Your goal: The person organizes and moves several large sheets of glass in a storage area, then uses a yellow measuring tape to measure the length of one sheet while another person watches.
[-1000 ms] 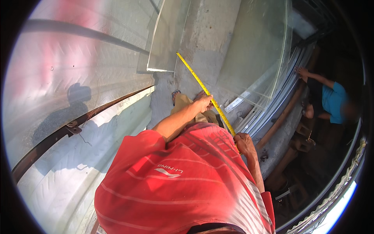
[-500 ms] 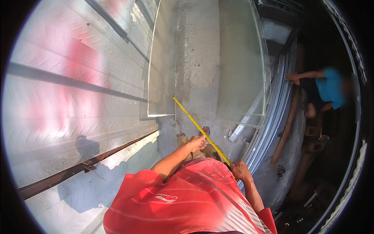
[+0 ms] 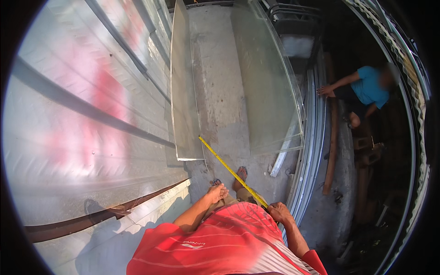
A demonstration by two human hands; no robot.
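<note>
A yellow tape measure reaches out slantwise, from my right hand to a tip by the lower edge of the left glass sheet. My right hand is closed round its near end at my waist; the case is mostly hidden by the fingers. Left of the blade and apart from it, my left hand hangs in front of my trousers with its fingers curled together, and nothing shows in it. To the right of the tape's far half stands another large glass sheet.
Corrugated metal sheeting walls the left side, with a rusty beam low along it. Long metal profiles lie on the right, beside a wooden plank. Beyond them a person in a blue shirt sits with one hand on the profiles.
My left hand has come off the tape blade and moved left and down. The view has shifted, so the glass sheets and the other person sit further left. My right hand still holds the tape.
</note>
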